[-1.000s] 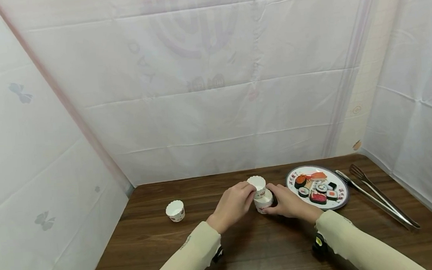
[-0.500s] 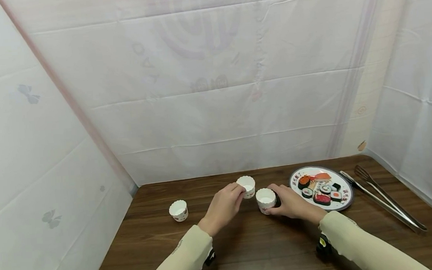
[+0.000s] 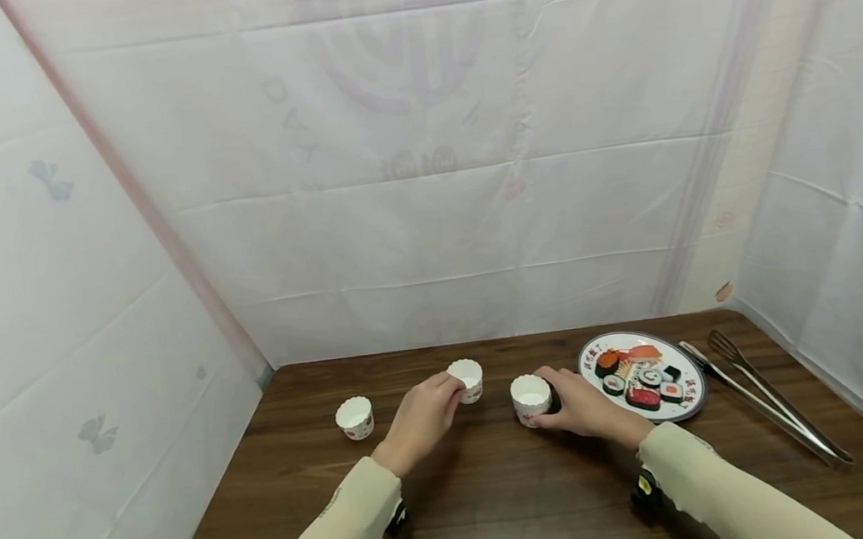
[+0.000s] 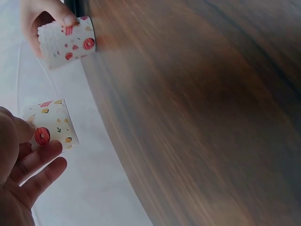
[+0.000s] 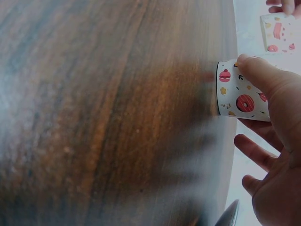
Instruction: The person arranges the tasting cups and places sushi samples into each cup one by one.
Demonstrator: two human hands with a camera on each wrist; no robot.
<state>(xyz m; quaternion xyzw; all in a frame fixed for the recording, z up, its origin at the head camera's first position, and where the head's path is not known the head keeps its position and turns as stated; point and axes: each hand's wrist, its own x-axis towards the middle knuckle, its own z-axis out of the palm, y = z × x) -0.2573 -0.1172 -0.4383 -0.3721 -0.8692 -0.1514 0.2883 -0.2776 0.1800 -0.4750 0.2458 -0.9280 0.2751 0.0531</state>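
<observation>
My left hand (image 3: pixel 421 419) pinches a white paper baking cup (image 3: pixel 466 376) between thumb and fingers. The left wrist view shows that baking cup (image 4: pixel 56 121) with printed doughnuts, raised off the wooden table. My right hand (image 3: pixel 582 405) holds a second baking cup (image 3: pixel 530 396), upright on the table to the right. Its thumb and index finger are on the cup's sides in the right wrist view, the other fingers spread below. A third baking cup (image 3: pixel 355 418) stands alone on the left side. All have scalloped rims.
An oval plate (image 3: pixel 587 346) with sushi pictures or pieces lies right of my right hand. Beyond it rest metal tongs (image 3: pixel 775 412). White sheeting (image 3: pixel 428 220) hangs behind and beside the brown table (image 3: pixel 508 498).
My left hand has lifted a baking cup away from the one at my right hand and carried it left. The right hand and its cup have stayed in place.
</observation>
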